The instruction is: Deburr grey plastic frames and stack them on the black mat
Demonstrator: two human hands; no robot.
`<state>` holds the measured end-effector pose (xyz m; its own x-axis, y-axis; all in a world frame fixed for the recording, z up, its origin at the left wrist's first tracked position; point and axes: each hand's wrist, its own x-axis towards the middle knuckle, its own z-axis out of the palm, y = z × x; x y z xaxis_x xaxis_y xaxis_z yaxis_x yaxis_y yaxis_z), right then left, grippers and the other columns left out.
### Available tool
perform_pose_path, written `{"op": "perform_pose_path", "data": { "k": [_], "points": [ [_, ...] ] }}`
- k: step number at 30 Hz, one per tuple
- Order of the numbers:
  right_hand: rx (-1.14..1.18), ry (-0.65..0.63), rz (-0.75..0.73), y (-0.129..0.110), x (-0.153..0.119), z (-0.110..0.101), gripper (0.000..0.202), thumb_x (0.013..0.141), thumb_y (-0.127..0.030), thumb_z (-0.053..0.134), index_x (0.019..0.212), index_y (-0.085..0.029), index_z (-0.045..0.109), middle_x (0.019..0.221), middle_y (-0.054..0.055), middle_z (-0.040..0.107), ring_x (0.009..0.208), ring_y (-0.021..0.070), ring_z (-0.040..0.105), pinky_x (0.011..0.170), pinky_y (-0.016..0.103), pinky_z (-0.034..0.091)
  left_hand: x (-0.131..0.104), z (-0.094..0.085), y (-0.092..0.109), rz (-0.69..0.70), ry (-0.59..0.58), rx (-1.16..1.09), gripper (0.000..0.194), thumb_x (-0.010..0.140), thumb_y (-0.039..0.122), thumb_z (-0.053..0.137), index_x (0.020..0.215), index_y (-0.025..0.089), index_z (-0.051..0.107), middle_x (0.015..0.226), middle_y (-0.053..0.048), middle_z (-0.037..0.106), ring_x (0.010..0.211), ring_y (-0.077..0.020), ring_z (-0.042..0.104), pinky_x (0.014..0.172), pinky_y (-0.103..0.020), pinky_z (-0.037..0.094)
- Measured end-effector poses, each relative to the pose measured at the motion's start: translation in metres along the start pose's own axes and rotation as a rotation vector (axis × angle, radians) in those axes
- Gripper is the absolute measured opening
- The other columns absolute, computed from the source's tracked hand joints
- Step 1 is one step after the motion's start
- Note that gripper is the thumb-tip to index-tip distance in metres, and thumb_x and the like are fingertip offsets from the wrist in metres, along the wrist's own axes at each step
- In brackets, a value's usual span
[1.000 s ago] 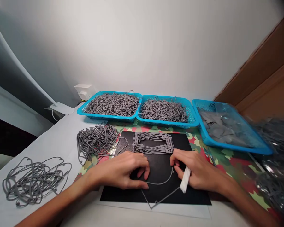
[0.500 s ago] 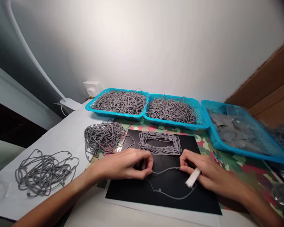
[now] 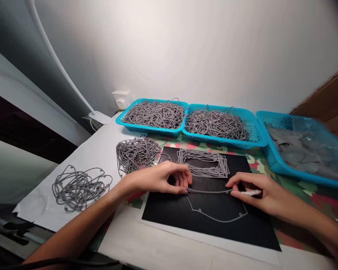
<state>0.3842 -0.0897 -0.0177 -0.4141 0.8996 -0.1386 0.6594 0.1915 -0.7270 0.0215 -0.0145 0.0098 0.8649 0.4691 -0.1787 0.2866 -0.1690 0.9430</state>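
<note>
A thin grey rubber loop with small tabs hangs over the black sheet. My left hand pinches its upper left part. At its upper right part my right hand pinches too, with a small white piece also held among the fingers. The stretch between the hands is nearly straight, and the lower part curves toward me. Behind the hands, a stack of grey rectangular loops lies on the black sheet.
Two blue baskets hold piles of grey loops; a third holds translucent bags. Tangled loops lie in a bundle and a looser heap at left. A white lamp stands behind.
The loop's upper stretch has gone from wavy to nearly straight, and my hands are slightly further apart. The white piece has turned flatter. The whole view has shifted, with objects further right.
</note>
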Motion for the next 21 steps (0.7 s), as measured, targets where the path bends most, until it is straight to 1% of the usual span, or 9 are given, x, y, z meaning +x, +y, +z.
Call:
{"op": "perform_pose_path", "data": {
  "k": [2, 5, 8, 9, 11, 13, 16, 18, 21],
  "points": [
    [-0.006, -0.035, 0.038, 0.000, 0.001, -0.001, 0.031, 0.107, -0.057, 0.069, 0.106, -0.028, 0.079, 0.079, 0.000, 0.067, 0.068, 0.0162, 0.054, 0.058, 0.028, 0.038, 0.000, 0.000, 0.001, 0.015, 0.008, 0.042, 0.019, 0.103, 0.030, 0.074, 0.116, 0.016, 0.074, 0.105, -0.009, 0.079, 0.087, -0.0187, 0.073, 0.081, -0.029, 0.061],
    [0.041, -0.061, 0.107, -0.001, 0.002, -0.002, 0.037, 0.108, -0.062, 0.064, 0.104, -0.026, 0.075, 0.077, -0.001, 0.065, 0.067, 0.0154, 0.048, 0.058, 0.029, 0.032, -0.001, 0.001, 0.004, 0.032, 0.035, 0.157, 0.019, 0.106, 0.033, 0.069, 0.109, 0.017, 0.077, 0.102, -0.007, 0.078, 0.085, -0.0183, 0.071, 0.078, -0.028, 0.056],
    [0.185, -0.070, 0.126, -0.005, 0.002, -0.002, 0.040, 0.109, -0.064, 0.062, 0.105, -0.025, 0.070, 0.082, 0.001, 0.072, 0.070, 0.0158, 0.053, 0.063, 0.029, 0.037, -0.002, 0.001, 0.005, 0.030, 0.063, 0.205, 0.025, 0.110, 0.038, 0.064, 0.102, 0.018, 0.075, 0.102, -0.006, 0.076, 0.089, -0.0193, 0.068, 0.078, -0.028, 0.052],
    [0.237, -0.067, 0.120, -0.007, 0.003, -0.002, 0.040, 0.109, -0.064, 0.062, 0.105, -0.024, 0.068, 0.082, 0.001, 0.073, 0.071, 0.0159, 0.055, 0.064, 0.029, 0.038, -0.002, 0.001, 0.006, 0.025, 0.071, 0.184, 0.027, 0.111, 0.040, 0.062, 0.100, 0.018, 0.072, 0.101, -0.005, 0.074, 0.090, -0.0193, 0.067, 0.079, -0.028, 0.051],
    [0.314, -0.040, 0.107, -0.011, 0.004, -0.003, 0.038, 0.109, -0.062, 0.064, 0.105, -0.024, 0.066, 0.080, 0.000, 0.074, 0.069, 0.0149, 0.053, 0.065, 0.029, 0.038, -0.002, 0.004, 0.006, 0.018, 0.087, 0.077, 0.028, 0.113, 0.043, 0.059, 0.099, 0.019, 0.066, 0.102, -0.004, 0.072, 0.095, -0.0199, 0.067, 0.084, -0.030, 0.050],
    [0.357, 0.019, 0.088, -0.014, 0.005, -0.003, 0.037, 0.109, -0.061, 0.066, 0.106, -0.024, 0.065, 0.078, -0.001, 0.074, 0.066, 0.0145, 0.052, 0.064, 0.029, 0.037, -0.001, 0.008, 0.006, 0.031, 0.097, -0.098, 0.028, 0.115, 0.045, 0.056, 0.101, 0.021, 0.060, 0.108, -0.005, 0.072, 0.105, -0.0221, 0.069, 0.094, -0.033, 0.051],
    [0.398, 0.158, 0.041, -0.020, 0.005, 0.000, 0.035, 0.109, -0.059, 0.067, 0.110, -0.024, 0.066, 0.079, 0.000, 0.073, 0.073, 0.0168, 0.060, 0.070, 0.030, 0.044, 0.002, 0.018, 0.007, 0.056, 0.128, -0.340, 0.027, 0.115, 0.047, 0.058, 0.107, 0.021, 0.058, 0.117, -0.008, 0.074, 0.117, -0.0258, 0.072, 0.106, -0.040, 0.051],
    [0.402, 0.281, 0.018, -0.024, 0.004, 0.004, 0.034, 0.109, -0.058, 0.068, 0.111, -0.024, 0.068, 0.079, -0.001, 0.071, 0.074, 0.0172, 0.062, 0.071, 0.030, 0.046, 0.005, 0.025, 0.005, 0.063, 0.184, -0.453, 0.030, 0.114, 0.050, 0.061, 0.108, 0.020, 0.058, 0.118, -0.009, 0.074, 0.116, -0.0266, 0.074, 0.108, -0.043, 0.053],
    [0.390, 0.442, -0.009, -0.029, 0.003, 0.013, 0.030, 0.108, -0.055, 0.069, 0.111, -0.025, 0.070, 0.076, -0.002, 0.067, 0.068, 0.0160, 0.060, 0.064, 0.028, 0.047, 0.012, 0.032, 0.000, 0.091, 0.262, -0.625, 0.034, 0.110, 0.053, 0.067, 0.102, 0.021, 0.058, 0.115, -0.007, 0.074, 0.117, -0.0267, 0.075, 0.109, -0.045, 0.055]
  ]
}}
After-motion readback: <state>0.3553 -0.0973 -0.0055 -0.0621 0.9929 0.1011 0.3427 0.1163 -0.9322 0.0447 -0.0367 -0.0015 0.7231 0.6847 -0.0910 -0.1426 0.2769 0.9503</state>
